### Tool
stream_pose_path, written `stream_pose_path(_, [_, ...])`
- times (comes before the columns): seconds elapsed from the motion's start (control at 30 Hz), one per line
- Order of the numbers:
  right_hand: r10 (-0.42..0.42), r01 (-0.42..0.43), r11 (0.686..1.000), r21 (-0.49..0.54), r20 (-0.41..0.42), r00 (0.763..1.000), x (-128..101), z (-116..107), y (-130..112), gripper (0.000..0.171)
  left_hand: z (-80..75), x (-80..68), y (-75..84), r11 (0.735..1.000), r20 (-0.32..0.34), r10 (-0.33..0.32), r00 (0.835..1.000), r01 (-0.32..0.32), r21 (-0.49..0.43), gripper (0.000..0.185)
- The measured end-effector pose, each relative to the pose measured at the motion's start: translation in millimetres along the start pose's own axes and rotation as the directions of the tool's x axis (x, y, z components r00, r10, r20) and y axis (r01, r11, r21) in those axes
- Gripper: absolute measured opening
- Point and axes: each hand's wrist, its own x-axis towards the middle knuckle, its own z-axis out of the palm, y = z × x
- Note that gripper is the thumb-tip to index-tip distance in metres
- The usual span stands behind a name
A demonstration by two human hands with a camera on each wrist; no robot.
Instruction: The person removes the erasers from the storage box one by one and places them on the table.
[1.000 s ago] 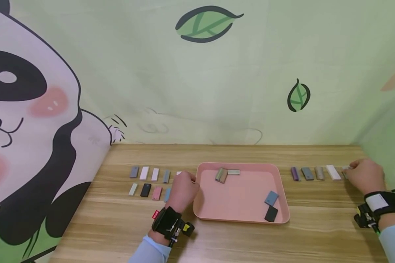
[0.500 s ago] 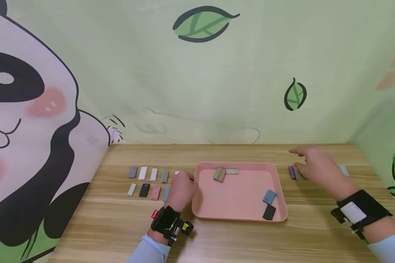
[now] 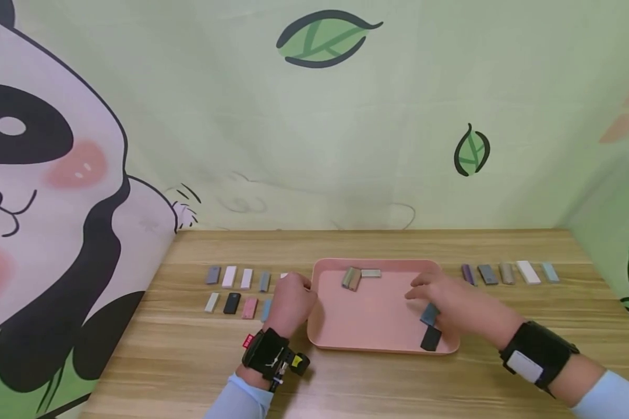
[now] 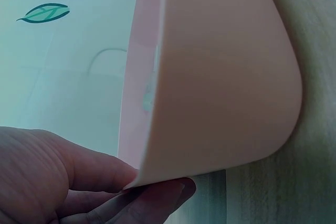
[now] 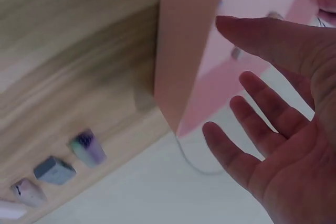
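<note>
A pink tray (image 3: 367, 320) lies on the wooden table. My left hand (image 3: 290, 302) pinches its left rim between thumb and fingers, plainly seen in the left wrist view. Over the tray's right side hovers my right hand (image 3: 461, 305), fingers spread and holding nothing. Beneath or beside that hand, a small blue block (image 3: 430, 314) touches a black block (image 3: 431, 338) inside the tray. Near the tray's back left lie an olive block (image 3: 348, 277), a tan block (image 3: 355, 280) and a pale block (image 3: 371, 273). The left hand partly hides a white block (image 3: 284, 275).
Left of the tray stand two rows of small flat blocks, among them a pink block (image 3: 249, 308) and a black block (image 3: 232, 302). To the right runs one row, from a purple block (image 3: 469, 274) to a light blue block (image 3: 550, 272). A printed wall (image 3: 346, 145) rises behind.
My right hand has left the light blue block at the right row's end and swung left across the row to the tray. The left hand has stayed at the tray's rim.
</note>
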Motion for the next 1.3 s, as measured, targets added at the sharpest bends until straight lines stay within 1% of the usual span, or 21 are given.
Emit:
stream_pose_path(0.07, [-0.008, 0.008, 1.0, -0.005, 0.035, 0.999, 1.0, 4.4, 0.4, 0.059, -0.6, -0.1, 1.1, 1.0, 0.005, -0.011, 1.0, 0.011, -0.003, 0.023])
stream_pose_path(0.13, [-0.024, 0.025, 1.0, -0.019, 0.042, 0.999, 2.0, 8.5, 1.1, 0.063, -1.0, 0.2, 1.8, 1.0, 0.004, -0.011, 1.0, 0.011, 0.001, 0.023])
stream_pose_path(0.27, [-0.058, 0.059, 0.997, -0.059, 0.014, 0.998, 3.6, 14.6, 2.2, 0.068, -1.3, 1.5, 2.8, 1.0, -0.006, -0.001, 1.0, 0.001, 0.006, 0.026])
stream_pose_path(0.4, [-0.058, 0.058, 0.996, -0.067, 0.007, 0.998, 5.0, 17.7, 1.3, 0.057, -1.3, 1.7, 3.6, 1.0, -0.013, 0.017, 1.0, -0.016, 0.008, 0.026])
stream_pose_path(0.53, [-0.03, 0.032, 0.997, -0.077, 0.031, 0.999, 7.9, 18.9, -1.0, 0.051, -1.1, 1.6, 3.3, 1.0, -0.015, 0.021, 1.0, -0.021, 0.01, 0.027])
stream_pose_path(0.63, [0.002, 0.0, 0.998, -0.064, 0.036, 0.999, 9.8, 20.7, -2.1, 0.047, -1.1, 1.8, 2.5, 1.0, -0.015, 0.015, 1.0, -0.015, 0.009, 0.027])
stream_pose_path(0.73, [0.021, -0.02, 0.999, -0.044, 0.017, 1.0, 11.4, 23.2, -2.1, 0.037, -1.2, 1.8, 2.0, 1.0, -0.012, 0.011, 1.0, -0.011, 0.006, 0.025])
stream_pose_path(0.9, [0.017, -0.017, 1.0, -0.023, -0.012, 1.0, 13.7, 26.9, -0.8, 0.022, -1.3, 1.7, 1.7, 1.0, -0.011, 0.013, 1.0, -0.013, 0.007, 0.02])
stream_pose_path(1.03, [0.028, -0.029, 1.0, -0.003, -0.012, 1.0, 15.9, 28.1, -0.3, 0.018, -1.3, 1.1, 1.7, 1.0, -0.022, 0.017, 1.0, -0.017, 0.009, 0.024])
stream_pose_path(1.13, [0.07, -0.07, 0.997, 0.034, 0.01, 0.998, 18.3, 28.3, -0.5, 0.018, -1.4, 0.1, 1.7, 1.0, -0.028, 0.019, 0.999, -0.018, 0.012, 0.028])
stream_pose_path(1.2, [0.095, -0.096, 0.994, 0.06, 0.028, 0.995, 19.5, 27.9, -0.8, 0.018, -1.3, -0.5, 1.5, 1.0, -0.027, 0.02, 0.999, -0.02, 0.017, 0.028])
stream_pose_path(1.3, [0.105, -0.108, 0.989, 0.096, 0.03, 0.994, 19.7, 26.2, -1.3, 0.02, -1.2, -1.5, 1.2, 1.0, -0.023, 0.018, 1.0, -0.018, 0.016, 0.025])
